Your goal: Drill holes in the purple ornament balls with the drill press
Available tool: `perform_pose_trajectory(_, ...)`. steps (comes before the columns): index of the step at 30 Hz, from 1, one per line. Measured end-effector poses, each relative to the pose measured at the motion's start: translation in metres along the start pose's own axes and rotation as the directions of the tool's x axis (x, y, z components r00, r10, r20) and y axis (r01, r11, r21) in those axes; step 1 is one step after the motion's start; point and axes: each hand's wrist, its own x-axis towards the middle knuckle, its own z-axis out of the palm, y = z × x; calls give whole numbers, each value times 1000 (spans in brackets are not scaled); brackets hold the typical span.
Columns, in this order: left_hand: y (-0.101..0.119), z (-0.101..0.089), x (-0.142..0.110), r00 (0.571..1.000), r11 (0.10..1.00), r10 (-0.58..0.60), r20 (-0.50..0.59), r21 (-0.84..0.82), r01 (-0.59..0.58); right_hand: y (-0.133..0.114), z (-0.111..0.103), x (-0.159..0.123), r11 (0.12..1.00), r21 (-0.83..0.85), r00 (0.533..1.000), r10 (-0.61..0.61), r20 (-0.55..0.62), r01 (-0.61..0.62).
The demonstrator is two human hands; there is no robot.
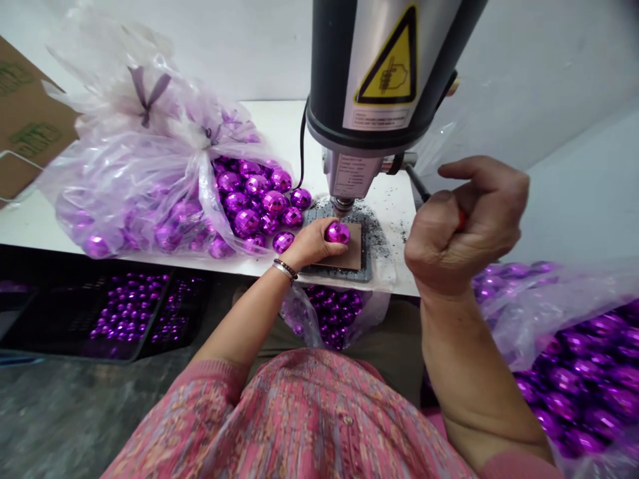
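My left hand [312, 245] is closed on a shiny purple faceted ball [338, 232] and holds it on a brown pad [352, 256] right under the drill bit [342, 205] of a bench drill press [372, 86]. My right hand [462, 226] is raised to the right of the machine, fisted round its lever handle [462, 219], whose red knob just shows between the fingers. Dark drilling dust lies around the metal base plate [367, 271].
A clear plastic bag [150, 179] spills several purple balls [259, 199] onto the white table [30, 226] at left. Another bag of balls [574, 372] lies at my right, one [332, 316] hangs below the table edge, and a black crate [124, 313] sits on the floor. A cardboard box [24, 120] stands far left.
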Motion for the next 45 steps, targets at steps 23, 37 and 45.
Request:
perform_pose_trajectory(23,1,5,-1,999,997,6,-36,-73,-8,10,17,-22,995,-30,979,-94,-180,90)
perform_pose_trajectory(37,-2,6,-1,1000,999,2,-28,-48,-3,16,21,-33,995,24,971,-90,-221,97)
perform_pose_trajectory(45,0,4,-13,999,994,-5,-52,-114,-1,-1,10,75,966,111,972,228,55,-233)
